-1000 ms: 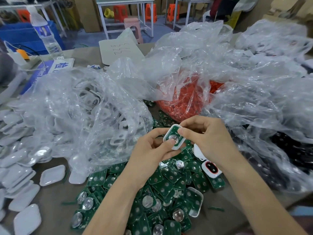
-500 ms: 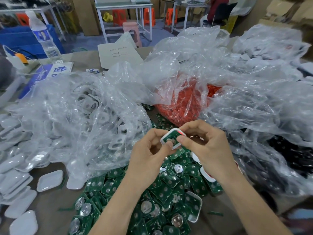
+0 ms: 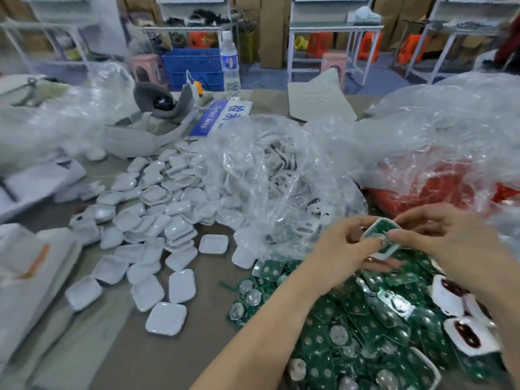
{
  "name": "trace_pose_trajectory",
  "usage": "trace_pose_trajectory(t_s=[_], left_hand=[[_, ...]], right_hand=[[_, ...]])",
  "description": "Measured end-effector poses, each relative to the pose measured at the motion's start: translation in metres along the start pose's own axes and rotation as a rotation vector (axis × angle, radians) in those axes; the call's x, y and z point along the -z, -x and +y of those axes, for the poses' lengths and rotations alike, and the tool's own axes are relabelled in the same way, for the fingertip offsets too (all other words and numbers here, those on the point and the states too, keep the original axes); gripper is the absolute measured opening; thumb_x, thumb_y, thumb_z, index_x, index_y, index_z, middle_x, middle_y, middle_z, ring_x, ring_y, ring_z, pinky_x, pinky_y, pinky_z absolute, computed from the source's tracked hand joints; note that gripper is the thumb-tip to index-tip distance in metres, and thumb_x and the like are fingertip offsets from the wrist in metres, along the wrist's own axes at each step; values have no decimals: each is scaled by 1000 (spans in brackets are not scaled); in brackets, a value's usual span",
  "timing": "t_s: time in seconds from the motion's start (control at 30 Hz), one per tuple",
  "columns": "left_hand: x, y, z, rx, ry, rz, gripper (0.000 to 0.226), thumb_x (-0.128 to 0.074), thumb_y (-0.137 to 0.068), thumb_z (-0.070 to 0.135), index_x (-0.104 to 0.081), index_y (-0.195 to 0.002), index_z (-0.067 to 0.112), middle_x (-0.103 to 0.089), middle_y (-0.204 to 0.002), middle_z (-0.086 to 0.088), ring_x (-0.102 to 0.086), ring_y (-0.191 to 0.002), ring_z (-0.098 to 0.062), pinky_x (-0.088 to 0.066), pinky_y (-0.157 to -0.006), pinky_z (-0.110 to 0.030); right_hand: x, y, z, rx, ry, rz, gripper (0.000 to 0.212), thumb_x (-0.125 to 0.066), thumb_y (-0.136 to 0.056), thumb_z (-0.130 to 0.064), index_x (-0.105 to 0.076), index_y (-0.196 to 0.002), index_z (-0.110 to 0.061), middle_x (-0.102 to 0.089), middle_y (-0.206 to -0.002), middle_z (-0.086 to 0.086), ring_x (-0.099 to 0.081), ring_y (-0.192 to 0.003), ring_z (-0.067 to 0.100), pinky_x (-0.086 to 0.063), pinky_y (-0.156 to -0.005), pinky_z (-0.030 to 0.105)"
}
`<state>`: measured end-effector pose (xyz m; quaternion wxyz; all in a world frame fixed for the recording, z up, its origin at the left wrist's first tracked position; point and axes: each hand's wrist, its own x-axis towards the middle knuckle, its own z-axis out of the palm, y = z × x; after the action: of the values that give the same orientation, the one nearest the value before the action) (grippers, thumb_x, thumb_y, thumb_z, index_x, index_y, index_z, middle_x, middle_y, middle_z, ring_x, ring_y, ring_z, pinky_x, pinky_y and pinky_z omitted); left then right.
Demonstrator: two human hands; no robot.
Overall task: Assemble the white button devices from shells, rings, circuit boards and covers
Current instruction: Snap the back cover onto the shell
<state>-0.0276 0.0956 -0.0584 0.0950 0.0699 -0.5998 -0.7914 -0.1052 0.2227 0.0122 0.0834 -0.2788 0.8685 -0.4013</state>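
One white shell [image 3: 385, 254] carrying a green circuit board [image 3: 383, 235] was held just above the desk [image 3: 126, 347], right of centre. Two hands gripped it: the left hand [image 3: 342, 247] had its fingers curled round the left edge, and the right hand [image 3: 450, 240] pinched the right edge. Beneath lay a heap of green boards [image 3: 365, 342], too many to count, and two white units [image 3: 468, 337] with dark, red-rimmed windows. Dozens of glossy rounded-square shells [image 3: 157, 198] spread leftward beside crinkled clear bags [image 3: 281, 170]. One water bottle [image 3: 230, 66] stood at the far edge, with white-framed tables [image 3: 334, 28] behind.
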Motion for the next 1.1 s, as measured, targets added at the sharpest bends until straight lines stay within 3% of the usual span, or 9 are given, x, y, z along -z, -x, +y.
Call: trace_pose_trajectory(t_s=[0.1, 0.17, 0.3, 0.43, 0.57, 0.67, 0.73, 0.9, 1.1], left_hand=[[11, 0, -8, 11, -31, 97, 15, -43, -97, -11, -54, -98, -2, -62, -86, -17, -71, -79, -36, -60, -79, -47], [16, 3, -13, 36, -30, 88, 14, -42, -97, -11, -51, -107, -10, -62, -100, -23, -65, -94, -48, -55, -86, -55], [13, 10, -5, 39, 217, -30, 24, -43, -97, -10, -44, -113, 8, -56, -122, -38, -71, -82, -42, -61, -65, -29], [16, 7, -4, 55, 328, -52, 24, -42, -97, -8, -46, -106, 13, -49, -131, -40, -74, -80, -30, -60, -67, -26], [18, 5, -2, 53, 388, 3, 20, -41, -97, -9, -51, -103, 8, -56, -123, -38, -74, -71, -24, -59, -63, -24], [18, 5, -1, 79, 367, 52, 21, -39, -96, -11, -50, -104, 5, -68, -103, -26, -74, -69, -24, -59, -61, -23], [18, 7, -1, 92, 317, 63, 22, -40, -95, -12, -52, -103, 5, -71, -93, -18, -73, -69, -24, -59, -61, -24], [17, 6, -5, 105, 46, 122, 27, -43, -99, -3, -52, -123, 5, -69, -105, -10, -71, -76, -7, -57, -67, -18], [15, 3, -7, 90, 195, 122, 25, -48, -95, -9, -59, -109, 8, -74, -85, -7, -72, -75, -19, -59, -67, -30]], right_hand=[[-29, 9, -59, 384, 126, 217, 12, -77, -76, -21, -70, -87, -23, -59, -97, -2, -63, -81, 21, -50, -76, 30], [-72, 22, -96, 572, 26, -63, 7, -73, -81, -19, -72, -87, -22, -63, -91, -5, -62, -78, 13, -49, -71, 24], [-172, 15, -126, 573, 280, -607, 26, -59, -90, -15, -63, -114, -6, -61, -114, 10, -56, -105, 24, -47, -88, 33], [-215, 0, -113, 590, 517, -606, 27, -52, -93, -6, -58, -119, -3, -55, -121, 19, -55, -109, 34, -43, -83, 33], [-220, -8, -112, 599, 577, -576, 14, -47, -94, 0, -60, -95, -2, -58, -99, 17, -57, -100, 29, -39, -69, 25], [-215, 0, -117, 690, 604, -458, 19, -48, -92, 0, -60, -107, -1, -59, -113, 15, -53, -111, 30, -41, -81, 32], [-202, 6, -112, 706, 351, -319, 16, -52, -92, -9, -58, -106, -6, -58, -112, 9, -48, -113, 26, -41, -84, 33], [-108, 14, -72, 51, -1213, -142, 10, -61, -91, -8, -63, -85, -15, -71, -79, -6, -71, -76, 21, -57, -58, 26], [-48, 28, -14, -149, -1583, 47, 21, -63, -73, -8, -65, -92, -1, -74, -96, 17, -73, -86, 26, -57, -59, 22]])
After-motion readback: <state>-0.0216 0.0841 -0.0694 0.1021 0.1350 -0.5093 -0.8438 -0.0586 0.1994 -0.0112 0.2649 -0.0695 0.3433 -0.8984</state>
